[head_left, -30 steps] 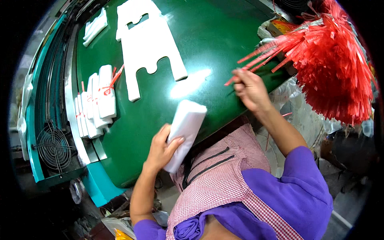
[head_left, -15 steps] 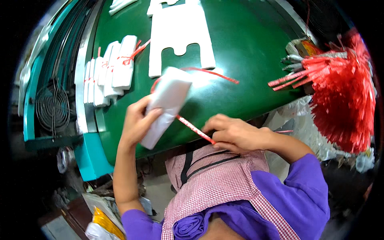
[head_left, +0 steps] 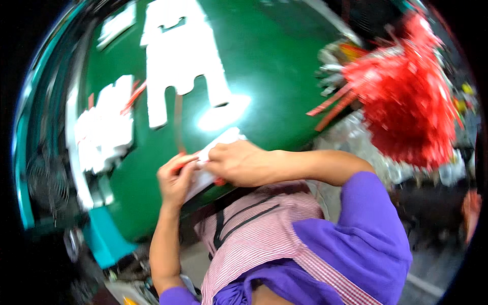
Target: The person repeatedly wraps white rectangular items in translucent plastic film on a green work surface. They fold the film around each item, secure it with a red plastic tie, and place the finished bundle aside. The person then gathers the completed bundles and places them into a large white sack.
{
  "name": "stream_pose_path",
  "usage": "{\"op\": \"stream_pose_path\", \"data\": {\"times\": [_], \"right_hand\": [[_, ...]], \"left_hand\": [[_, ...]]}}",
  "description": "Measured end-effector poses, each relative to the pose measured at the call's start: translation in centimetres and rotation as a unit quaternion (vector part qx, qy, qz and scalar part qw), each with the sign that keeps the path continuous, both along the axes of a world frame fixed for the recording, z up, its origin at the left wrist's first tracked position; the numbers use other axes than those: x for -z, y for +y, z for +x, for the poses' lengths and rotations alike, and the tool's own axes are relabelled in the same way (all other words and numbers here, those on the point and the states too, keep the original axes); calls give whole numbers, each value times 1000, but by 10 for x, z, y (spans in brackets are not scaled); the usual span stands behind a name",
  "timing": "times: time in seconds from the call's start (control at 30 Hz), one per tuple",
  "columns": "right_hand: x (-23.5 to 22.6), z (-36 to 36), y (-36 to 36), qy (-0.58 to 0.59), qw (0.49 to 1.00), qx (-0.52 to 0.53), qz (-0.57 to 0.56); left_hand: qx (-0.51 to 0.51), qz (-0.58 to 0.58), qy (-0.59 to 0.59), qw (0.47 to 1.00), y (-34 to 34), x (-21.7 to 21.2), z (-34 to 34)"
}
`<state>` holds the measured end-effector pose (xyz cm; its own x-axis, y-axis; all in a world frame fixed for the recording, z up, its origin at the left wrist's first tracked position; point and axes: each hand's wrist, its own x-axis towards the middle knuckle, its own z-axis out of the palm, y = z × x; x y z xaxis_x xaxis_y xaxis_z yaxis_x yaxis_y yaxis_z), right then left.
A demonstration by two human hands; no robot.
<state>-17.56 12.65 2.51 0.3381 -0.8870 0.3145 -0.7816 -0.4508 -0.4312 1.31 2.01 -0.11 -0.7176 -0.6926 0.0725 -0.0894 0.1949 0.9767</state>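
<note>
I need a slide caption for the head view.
Left hand and right hand handle a white bundle and red strip at a green table.

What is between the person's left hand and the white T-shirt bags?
In the head view, a blurred red strip shows against the green tabletop between the left hand and the white T-shirt bags.

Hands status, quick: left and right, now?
Left hand: closed, pinching a thin red plastic strip at a folded white plastic bundle.
Right hand: bent over the bundle; cannot tell whether it grips anything, too blurred.
</note>
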Motion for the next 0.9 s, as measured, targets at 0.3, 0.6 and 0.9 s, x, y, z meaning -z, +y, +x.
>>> {"op": "stream_pose_path", "data": {"times": [0.3,0.6,0.9], "right_hand": [[-7,-4,-26,-508,788,10,347],[24,-2,-44,-226,967,-34,109],[-5,23,-36,127,985,-95,-72]], "left_hand": [[-37,-19,36,998,2,15,-10],[60,-472,23,879,10,-6,2],[-106,-215,-132,962,-69,2,36]]}}
